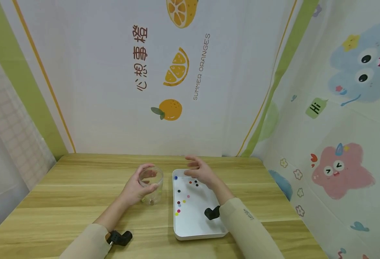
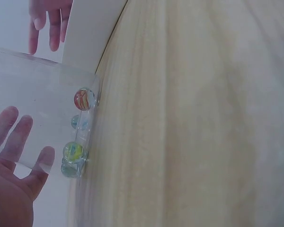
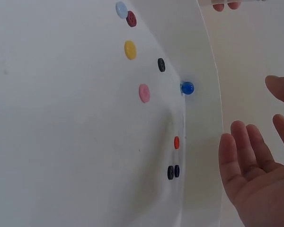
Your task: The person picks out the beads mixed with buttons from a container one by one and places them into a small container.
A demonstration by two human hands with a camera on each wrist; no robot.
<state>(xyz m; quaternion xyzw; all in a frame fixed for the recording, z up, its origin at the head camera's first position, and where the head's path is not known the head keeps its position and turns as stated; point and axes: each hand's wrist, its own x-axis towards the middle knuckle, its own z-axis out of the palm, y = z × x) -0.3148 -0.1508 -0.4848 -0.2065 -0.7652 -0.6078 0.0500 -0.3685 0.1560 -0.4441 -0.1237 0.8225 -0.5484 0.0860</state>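
My left hand [image 1: 135, 189] grips a clear plastic jar [image 1: 157, 190] that stands upright on the table, left of a white tray [image 1: 200, 237]. Several glass marbles lie at the jar's bottom, among them a red-striped marble [image 2: 84, 99] and a yellow-green marble [image 2: 74, 151]. Over the tray's far end hovers my right hand [image 1: 204, 174], fingers loosely spread and holding nothing. A blue marble [image 3: 188, 88] sits in the tray against its wall. Scattered on the tray floor are several small buttons, including a pink button [image 3: 144, 93], a yellow button [image 3: 130, 49] and a red-orange button [image 3: 176, 142].
The wood-grain table [image 1: 80, 201] runs back to a white curtain [image 1: 105, 108] printed with oranges. A second printed curtain [image 1: 339, 126] closes off the right side. Dark wrist cameras show at both sleeves.
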